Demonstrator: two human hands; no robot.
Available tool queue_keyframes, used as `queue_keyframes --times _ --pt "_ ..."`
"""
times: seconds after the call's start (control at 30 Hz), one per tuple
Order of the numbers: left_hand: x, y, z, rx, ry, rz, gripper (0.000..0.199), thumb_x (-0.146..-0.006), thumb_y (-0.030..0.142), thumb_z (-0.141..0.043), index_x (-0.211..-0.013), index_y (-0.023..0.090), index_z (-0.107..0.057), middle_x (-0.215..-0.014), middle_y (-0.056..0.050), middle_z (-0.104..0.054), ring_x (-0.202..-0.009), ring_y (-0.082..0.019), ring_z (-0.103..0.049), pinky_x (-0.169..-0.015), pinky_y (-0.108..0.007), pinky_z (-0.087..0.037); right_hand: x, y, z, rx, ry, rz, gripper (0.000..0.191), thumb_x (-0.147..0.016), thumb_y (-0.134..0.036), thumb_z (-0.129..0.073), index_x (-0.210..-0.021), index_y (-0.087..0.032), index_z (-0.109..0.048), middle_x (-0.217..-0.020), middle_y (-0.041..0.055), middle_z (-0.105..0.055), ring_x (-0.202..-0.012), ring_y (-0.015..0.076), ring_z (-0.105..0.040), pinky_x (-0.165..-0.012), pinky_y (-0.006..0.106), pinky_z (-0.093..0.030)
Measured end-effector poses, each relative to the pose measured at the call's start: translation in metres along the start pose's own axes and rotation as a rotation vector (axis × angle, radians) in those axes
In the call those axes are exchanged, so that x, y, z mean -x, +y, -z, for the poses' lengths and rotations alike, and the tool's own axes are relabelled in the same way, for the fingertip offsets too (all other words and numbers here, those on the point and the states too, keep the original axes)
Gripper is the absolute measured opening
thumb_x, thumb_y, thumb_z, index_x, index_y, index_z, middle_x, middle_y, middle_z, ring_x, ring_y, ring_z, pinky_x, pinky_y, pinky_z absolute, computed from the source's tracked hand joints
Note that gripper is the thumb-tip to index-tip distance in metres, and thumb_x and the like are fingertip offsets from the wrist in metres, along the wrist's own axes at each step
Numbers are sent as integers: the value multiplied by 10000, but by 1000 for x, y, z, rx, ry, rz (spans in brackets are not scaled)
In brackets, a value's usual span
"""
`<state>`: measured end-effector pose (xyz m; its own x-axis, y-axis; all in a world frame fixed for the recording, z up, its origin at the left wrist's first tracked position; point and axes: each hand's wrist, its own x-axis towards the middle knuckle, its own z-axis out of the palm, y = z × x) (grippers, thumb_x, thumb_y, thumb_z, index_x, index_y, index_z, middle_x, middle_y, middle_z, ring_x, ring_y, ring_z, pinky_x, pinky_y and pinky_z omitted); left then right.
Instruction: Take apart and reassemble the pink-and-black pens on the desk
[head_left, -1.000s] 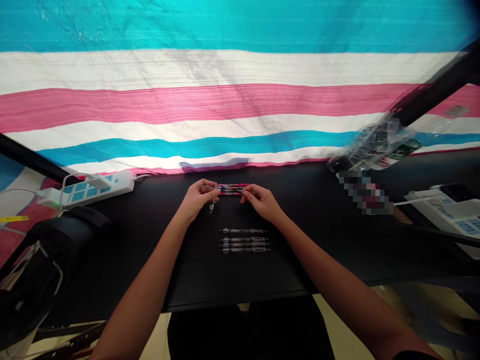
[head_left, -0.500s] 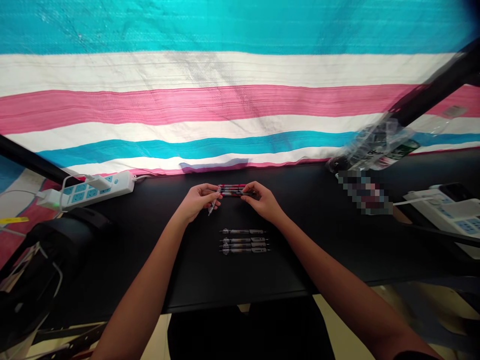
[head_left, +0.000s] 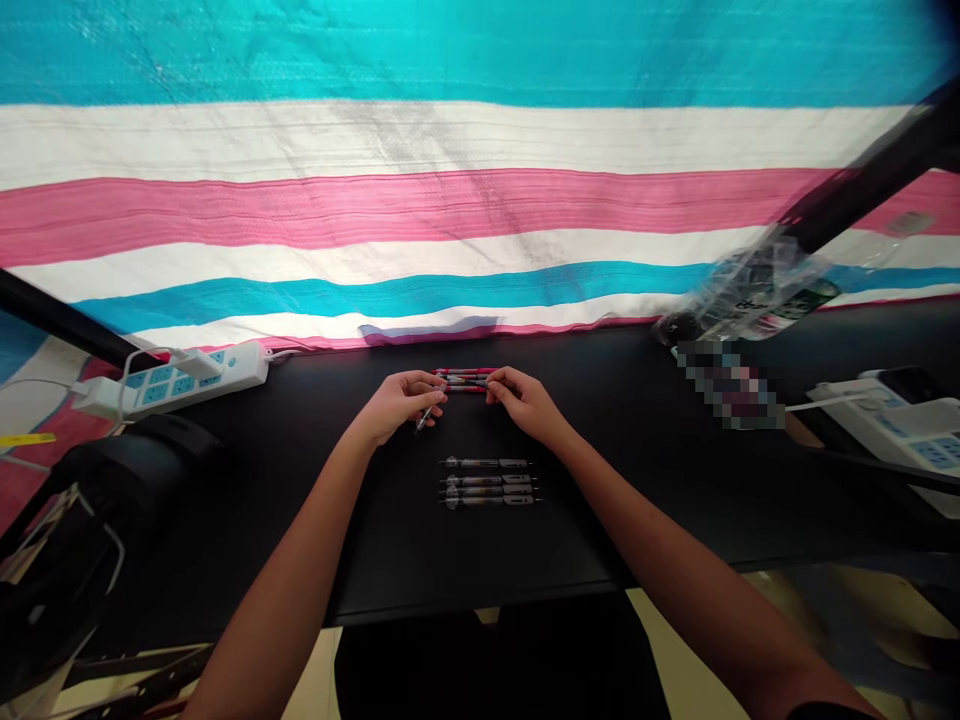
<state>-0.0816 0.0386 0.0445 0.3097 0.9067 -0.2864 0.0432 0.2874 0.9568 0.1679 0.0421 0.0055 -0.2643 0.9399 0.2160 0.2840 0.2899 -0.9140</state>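
Observation:
My left hand is closed on a clear-barrelled pen, which slants down toward me from the fingers. A small group of red pens lies side by side between my two hands. My right hand pinches with thumb and fingers at the right end of a dark pen over that group; its grip partly hides the pen ends. Nearer to me, several black-and-clear pens lie parallel in a row, with a slightly wider gap below the top one.
The black table ends at a front edge by my lap. A white power strip with plugs stands at the left, near a black object. On the right are clear plastic packaging and another power strip. A striped sheet hangs behind.
The pen in my left hand has tilted slightly and shows less of its length. My right fingers have shifted a little at the dark pen's end. The near row is unchanged.

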Motion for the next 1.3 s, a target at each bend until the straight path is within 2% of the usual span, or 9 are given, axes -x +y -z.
queue_keyframes --times 0.2,0.33,0.43,0.6,0.8,1.07,1.3 --pt "-1 -3 1 -22 -18 -24 359 -767 325 -815 -1049 129 -712 -930 -101 -733 -711 -145 -670 -602 -256 -558 1 -1 -1 6 5 -8 167 -895 -354 -636 -959 -200 -645 -847 35 -694 -799 198 -653 -784 338 -490" --pt "-2 -5 5 -163 -35 -72 340 -801 344 -770 -1067 133 -747 -919 -96 -738 -701 -128 -644 -586 -231 -516 1 -3 1 17 25 17 180 -872 -347 -668 -977 -201 -676 -965 59 -723 -887 218 -669 -819 349 -506" --pt "-3 -5 9 -272 -71 -79 344 -816 349 -744 -1091 142 -763 -912 -91 -745 -695 -127 -632 -589 -233 -505 1 -6 2 21 16 34 164 -847 -314 -692 -965 -200 -699 -994 63 -733 -882 216 -668 -802 344 -509" --pt "-4 -6 9 -393 -117 -74 357 -804 368 -752 -1085 149 -783 -878 -88 -761 -691 -146 -637 -601 -252 -505 1 -10 2 61 -58 58 153 -850 -252 -654 -966 -201 -740 -968 51 -752 -724 167 -611 -712 323 -491" --pt "-4 -8 3 -419 -95 -90 336 -790 371 -769 -1046 154 -790 -827 -70 -759 -712 -163 -660 -618 -255 -507 3 -10 -1 21 -81 31 186 -836 -298 -696 -980 -187 -737 -974 63 -758 -806 194 -663 -759 331 -518" --pt "-4 -8 0 -453 -69 -154 331 -790 378 -759 -1039 164 -792 -876 -74 -768 -729 -174 -665 -661 -276 -530 3 -13 1 49 -72 5 220 -852 -378 -704 -947 -190 -766 -890 52 -768 -685 175 -627 -671 319 -496" --pt "-3 -7 -2 -537 -40 -235 311 -810 379 -734 -1031 171 -800 -869 -63 -760 -734 -165 -638 -675 -268 -493 3 -18 3 -4 -81 -27 244 -871 -412 -678 -877 -181 -759 -807 51 -757 -730 195 -656 -712 323 -500"
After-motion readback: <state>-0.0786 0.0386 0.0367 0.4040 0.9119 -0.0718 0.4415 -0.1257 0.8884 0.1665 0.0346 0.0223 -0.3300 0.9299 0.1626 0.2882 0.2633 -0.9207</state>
